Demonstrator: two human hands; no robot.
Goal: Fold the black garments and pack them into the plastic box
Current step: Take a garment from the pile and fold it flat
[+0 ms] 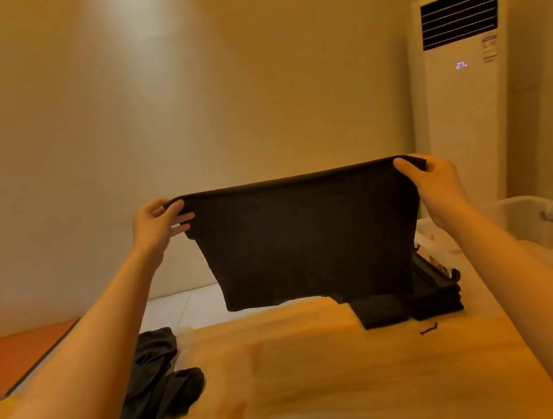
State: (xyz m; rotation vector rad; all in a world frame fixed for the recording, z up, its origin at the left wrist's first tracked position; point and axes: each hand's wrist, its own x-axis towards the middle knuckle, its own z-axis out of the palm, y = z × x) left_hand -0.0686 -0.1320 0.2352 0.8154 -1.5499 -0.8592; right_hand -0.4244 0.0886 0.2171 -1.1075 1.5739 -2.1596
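Both hands, the left hand (pixel 157 223) and the right hand (pixel 432 184), pinch the top corners of a black garment (pixel 306 237) stretched between their curled fingers, hanging above the table (pixel 321 376), with the plastic box (pixel 545 223) just beyond the right fingers.

I see a tan wooden tabletop (pixel 323 393), crumpled black garments (pixel 149 372) at its near left edge, stack of folded black garments (pixel 438 297) at my far right, smaller folded black piece (pixel 379 311) just beside it, tiny dark scrap (pixel 428 328) in front.

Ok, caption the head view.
Left hand and right hand hold a black garment stretched above the table, near the plastic box.
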